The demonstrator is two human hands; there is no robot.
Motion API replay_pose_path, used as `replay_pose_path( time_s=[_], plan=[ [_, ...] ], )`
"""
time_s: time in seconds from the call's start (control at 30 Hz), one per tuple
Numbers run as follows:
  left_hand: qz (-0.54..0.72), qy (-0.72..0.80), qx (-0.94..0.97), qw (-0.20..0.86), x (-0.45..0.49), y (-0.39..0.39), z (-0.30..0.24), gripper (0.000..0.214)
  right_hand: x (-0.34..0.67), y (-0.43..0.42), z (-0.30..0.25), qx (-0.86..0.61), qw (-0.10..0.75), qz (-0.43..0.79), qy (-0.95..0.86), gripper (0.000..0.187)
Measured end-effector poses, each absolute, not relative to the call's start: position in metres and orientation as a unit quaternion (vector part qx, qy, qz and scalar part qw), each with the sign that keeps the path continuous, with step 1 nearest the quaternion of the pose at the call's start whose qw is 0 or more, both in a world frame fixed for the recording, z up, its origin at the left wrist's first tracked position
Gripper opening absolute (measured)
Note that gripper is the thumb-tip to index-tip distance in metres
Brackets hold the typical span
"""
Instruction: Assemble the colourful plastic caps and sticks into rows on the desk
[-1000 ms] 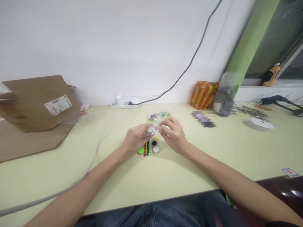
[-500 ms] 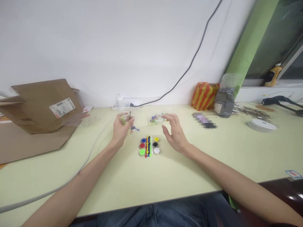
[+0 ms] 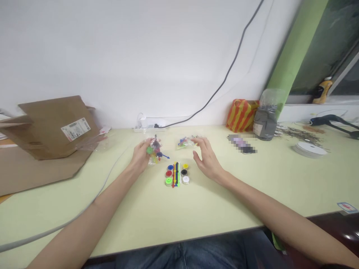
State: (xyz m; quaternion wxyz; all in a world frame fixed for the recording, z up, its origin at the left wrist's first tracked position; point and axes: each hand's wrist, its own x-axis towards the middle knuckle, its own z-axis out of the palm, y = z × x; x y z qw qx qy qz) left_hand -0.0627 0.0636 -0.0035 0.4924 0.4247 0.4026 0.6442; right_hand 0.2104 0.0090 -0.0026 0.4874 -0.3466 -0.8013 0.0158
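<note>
My left hand (image 3: 140,157) is closed on the left edge of a clear plastic bag (image 3: 153,160) of coloured pieces. Green, red, yellow, blue and dark parts show through the plastic, and a blue arrow (image 3: 164,155) points out to the right. Part of the fingers and thumb is hidden by the bag. My right hand (image 3: 208,158) is open, fingers curved and thumb apart, by a second clear bag (image 3: 183,142) of coloured pieces. Nearer me lie several coloured arrows (image 3: 176,175) side by side, with small round bases on both sides, among them a green base (image 3: 168,181) and a white base (image 3: 186,179).
A cardboard box (image 3: 50,130) stands at the left, near a grey cable (image 3: 92,201). A power strip (image 3: 150,125) lies against the wall. Toward the right are a striped bag (image 3: 241,116), a grey package (image 3: 265,123), a blurred-out phone (image 3: 242,144) and a white spool (image 3: 310,149).
My left hand has turned, and the bag in it now faces me with more coloured pieces showing. The right hand has barely moved. The arrows and bases stay in place.
</note>
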Motion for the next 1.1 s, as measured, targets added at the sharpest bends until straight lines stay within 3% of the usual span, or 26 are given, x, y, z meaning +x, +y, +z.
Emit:
replay_pose_path(
  time_s=[0.1, 0.27, 0.5, 0.63, 0.87, 1.1],
  plan=[
    [0.67, 0.408, 0.368, 0.5, -0.069, 0.066, 0.001, 0.03, 0.211, 0.01, -0.004, -0.348, 0.484, 0.017, -0.803, 0.043],
    [0.656, 0.366, 0.364, 0.552, -0.056, 0.054, 0.017, 0.044, 0.21, 0.009, -0.005, -0.351, 0.47, 0.047, -0.809, 0.038],
    [0.523, 0.337, 0.469, 0.628, -0.002, 0.0, 0.029, 0.054, 0.192, -0.012, 0.003, -0.344, 0.531, 0.242, -0.736, 0.028],
    [0.451, 0.344, 0.557, 0.607, 0.014, -0.024, 0.034, 0.06, 0.187, -0.018, 0.006, -0.329, 0.551, 0.329, -0.693, 0.029],
    [0.463, 0.309, 0.547, 0.625, 0.02, -0.033, 0.041, 0.051, 0.194, -0.023, 0.011, -0.31, 0.628, 0.306, -0.644, 0.025],
    [0.521, 0.337, 0.533, 0.575, 0.013, -0.022, 0.029, 0.041, 0.195, -0.026, 0.018, -0.322, 0.638, 0.328, -0.617, 0.031]
  ],
)
